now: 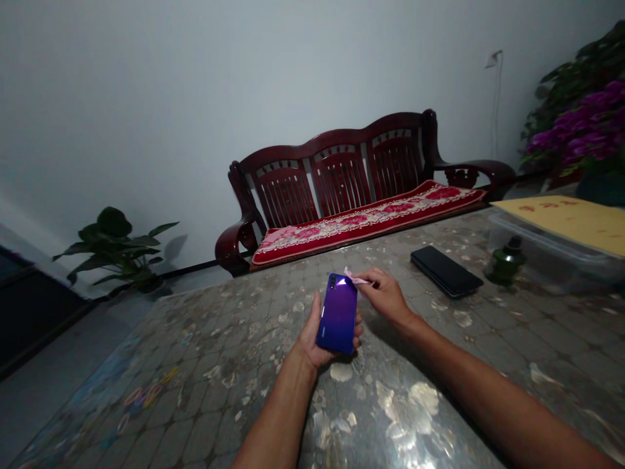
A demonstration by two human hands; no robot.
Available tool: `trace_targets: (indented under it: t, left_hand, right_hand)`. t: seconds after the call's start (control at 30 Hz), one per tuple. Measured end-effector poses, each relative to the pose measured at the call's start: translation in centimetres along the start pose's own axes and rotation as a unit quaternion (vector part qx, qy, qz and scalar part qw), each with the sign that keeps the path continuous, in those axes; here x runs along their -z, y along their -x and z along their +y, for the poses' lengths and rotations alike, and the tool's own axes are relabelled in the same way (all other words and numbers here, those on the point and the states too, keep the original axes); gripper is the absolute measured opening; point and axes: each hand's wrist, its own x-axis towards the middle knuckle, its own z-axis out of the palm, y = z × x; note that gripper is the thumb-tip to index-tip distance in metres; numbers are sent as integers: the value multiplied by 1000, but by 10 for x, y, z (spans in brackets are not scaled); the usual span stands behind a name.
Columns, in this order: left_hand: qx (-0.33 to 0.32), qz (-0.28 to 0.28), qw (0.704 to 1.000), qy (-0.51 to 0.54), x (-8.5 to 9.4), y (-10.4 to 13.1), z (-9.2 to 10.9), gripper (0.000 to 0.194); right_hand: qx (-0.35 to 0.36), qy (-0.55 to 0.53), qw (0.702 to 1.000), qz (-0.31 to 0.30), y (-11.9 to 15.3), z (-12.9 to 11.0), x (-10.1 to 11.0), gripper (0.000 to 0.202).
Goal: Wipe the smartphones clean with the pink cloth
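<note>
A shiny purple-blue smartphone point(338, 317) rests in my left hand point(315, 335), its back with the camera strip facing up. My left thumb lies along one side of the phone and the fingertips wrap round the other. Between the fingers of my right hand point(385, 294) is a small pale pink cloth point(358, 280), bunched at the tips. The cloth touches the phone's top right corner. Both hands are above the patterned table point(234, 352).
To the right lie a black phone-like slab point(445, 270), a small green bottle point(506, 264) and a clear plastic box point(541, 254) with a yellow sheet point(569, 218) on top. Coloured bands point(146, 394) are at the left. Behind stands a wooden bench point(336, 166).
</note>
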Motion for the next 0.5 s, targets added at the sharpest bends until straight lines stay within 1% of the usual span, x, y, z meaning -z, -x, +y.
trace_targets:
  t: [0.03,0.1,0.2,0.27,0.37,0.43,0.5]
  left_hand:
    - [9,-6,1000,1,0,1,-1,93]
    - [27,-12,1000,-1,1,1,-3,94]
    - [54,-16,998,-13,4,-3,-6,93]
    - [75,-19,997,-26,7,-7,-6,93]
    - [120,-14,992,-42,14,-14,-3,101]
    - [141,-13,989,-43,19,-18,1,106]
    - [154,-14,987,-45,21,-20,3,107]
  right_hand:
    - [-44,-34,998,16,-4,2,1,28]
    - [-112,-87,990,27,-9,8,4,34]
    - [-166,-116,979,-5,-11,18,5,37]
    - [-180,-108,977,-44,-8,26,4,35]
    - [-169,-49,980,-93,-4,36,4,29]
    - [-154,-2,982,-113,-3,40,4,26]
    - [-140,40,981,-126,-1,41,5,26]
